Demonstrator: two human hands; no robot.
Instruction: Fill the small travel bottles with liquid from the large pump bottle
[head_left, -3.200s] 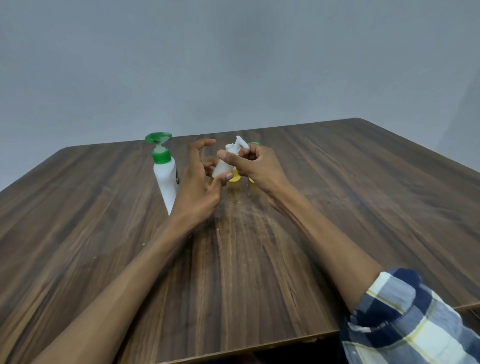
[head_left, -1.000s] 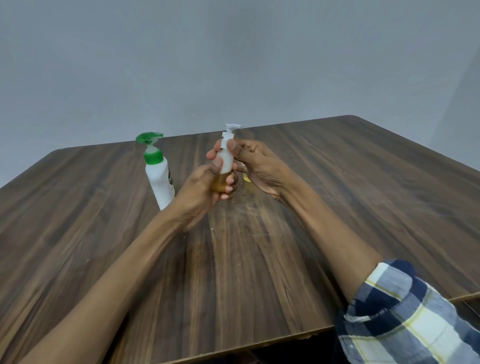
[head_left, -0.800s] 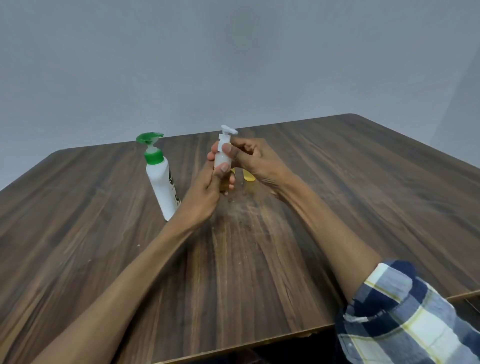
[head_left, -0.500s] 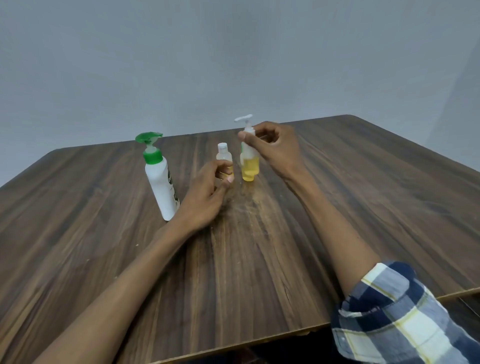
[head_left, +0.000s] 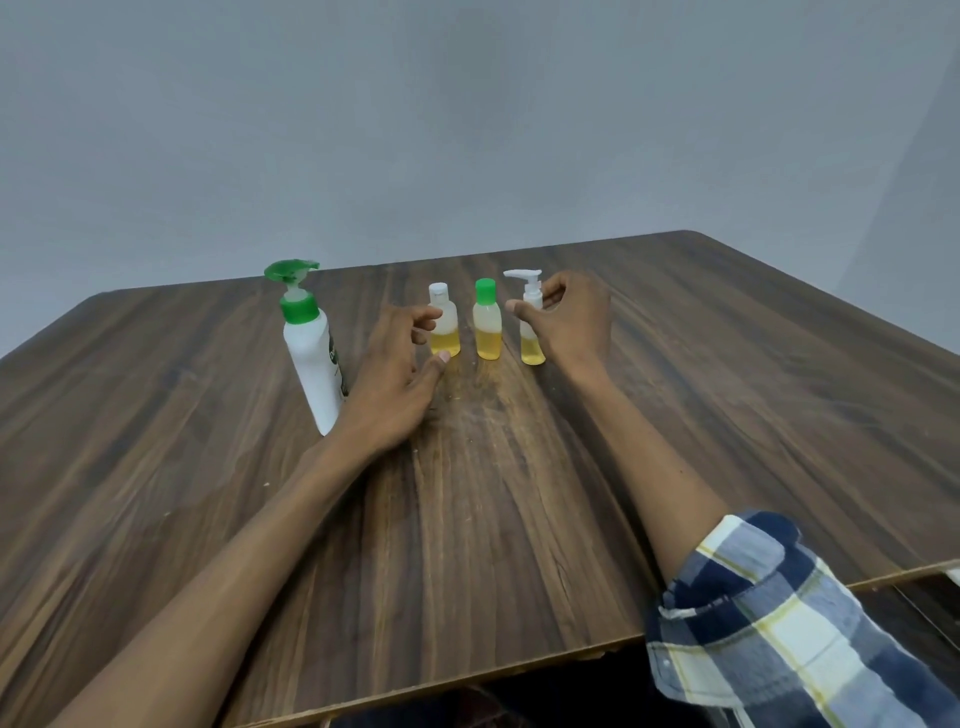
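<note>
I see my left hand (head_left: 397, 371) loosely open, white-capped bottle (head_left: 444, 327) at its 1 o'clock; my right hand (head_left: 569, 325) curls round the small pump bottle (head_left: 532, 325) at its 9 o'clock.

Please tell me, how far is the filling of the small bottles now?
Nearly finished, it seems. All three small bottles stand capped with yellow liquid in the lower part: white-cap bottle, green-cap bottle, small pump bottle. The left hand and right hand flank them. The large pump bottle stands untouched. Little appears left.
</note>
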